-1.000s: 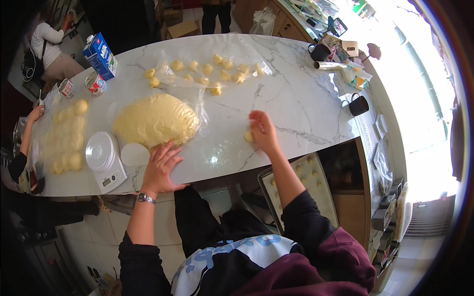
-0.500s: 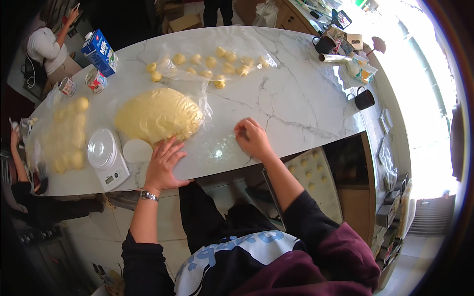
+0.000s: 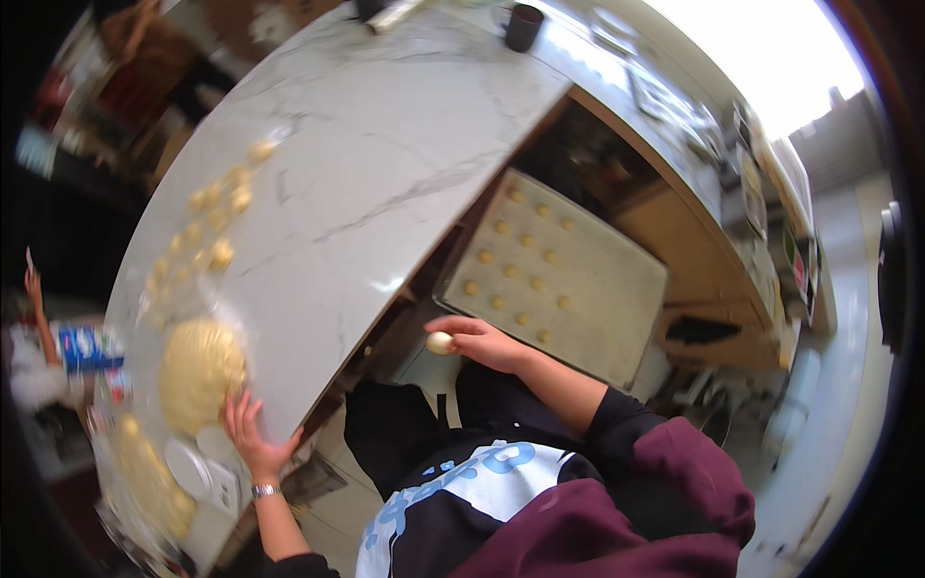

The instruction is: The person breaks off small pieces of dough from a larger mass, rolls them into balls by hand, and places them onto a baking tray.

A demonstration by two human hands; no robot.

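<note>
Pinching a small pale dough ball [image 3: 440, 342] in its fingertip grip, the right hand [image 3: 482, 342] hangs near the grey baking tray [image 3: 617, 299]; the left hand [image 3: 249, 435], fingers spread, rests flat on the white marble table [image 3: 385, 164] beside the yellow dough mound [image 3: 198, 371]

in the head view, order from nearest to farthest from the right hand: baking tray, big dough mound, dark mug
1. baking tray, just beyond the right hand, to its right
2. big dough mound, far left on the counter, by the left hand
3. dark mug, top counter edge

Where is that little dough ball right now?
In the head view, the dough ball sits in the right hand's fingertips, below the counter edge, just left of the baking tray.
</note>
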